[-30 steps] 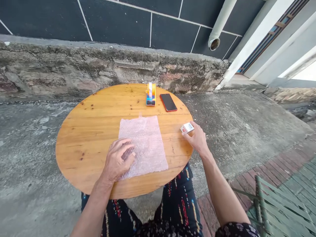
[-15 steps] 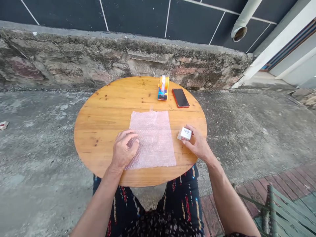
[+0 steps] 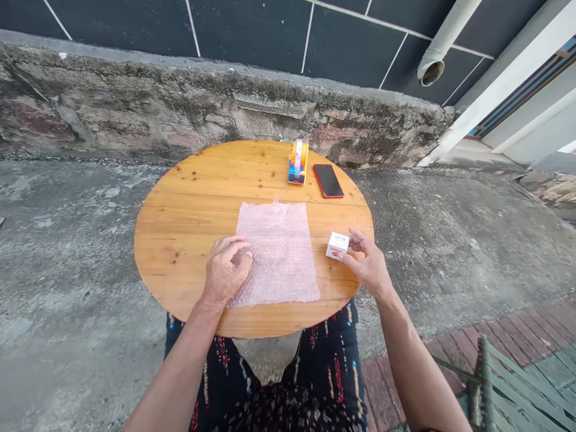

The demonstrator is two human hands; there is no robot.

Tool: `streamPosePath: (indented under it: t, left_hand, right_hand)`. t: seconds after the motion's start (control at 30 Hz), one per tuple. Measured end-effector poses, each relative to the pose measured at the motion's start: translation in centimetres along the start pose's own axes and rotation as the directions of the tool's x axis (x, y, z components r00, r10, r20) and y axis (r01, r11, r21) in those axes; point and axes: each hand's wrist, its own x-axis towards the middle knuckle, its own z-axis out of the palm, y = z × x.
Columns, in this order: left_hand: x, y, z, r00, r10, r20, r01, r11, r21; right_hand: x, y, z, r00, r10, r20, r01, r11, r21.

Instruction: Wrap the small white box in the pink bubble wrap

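A pink sheet of bubble wrap (image 3: 279, 249) lies flat on the round wooden table (image 3: 189, 204). My left hand (image 3: 225, 273) rests on the sheet's near left corner with its fingers curled down onto it. My right hand (image 3: 369, 264) holds a small white box with red print (image 3: 337, 245) between thumb and fingers, just right of the sheet and over the table's right side.
An orange and blue tape dispenser (image 3: 297, 162) and a red-cased phone (image 3: 328, 180) lie at the table's far edge. A stone ledge (image 3: 180, 114) runs behind the table. A green slatted chair (image 3: 517, 390) stands at the lower right. Concrete floor surrounds the table.
My right hand has brought the white box in from the table's right edge toward the sheet and turned it. My left hand stays on the bubble wrap.
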Motion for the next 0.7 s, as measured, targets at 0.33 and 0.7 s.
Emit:
streamPosePath:
  t: [0.33, 0.7]
  left_hand:
    - [0.1, 0.1, 0.0, 1.0, -0.007, 0.002, 0.007, 1.0, -0.001]
    - [0.1, 0.2, 0.0, 1.0, -0.017, 0.005, 0.017, 1.0, -0.003]
  right_hand:
    - [-0.4, -2.4, -0.1, 0.946, -0.299, 0.122, 0.318, 0.792, -0.521]
    - [-3.0, -2.9, -0.7, 0.928, -0.326, 0.181, 0.373, 0.82, -0.435]
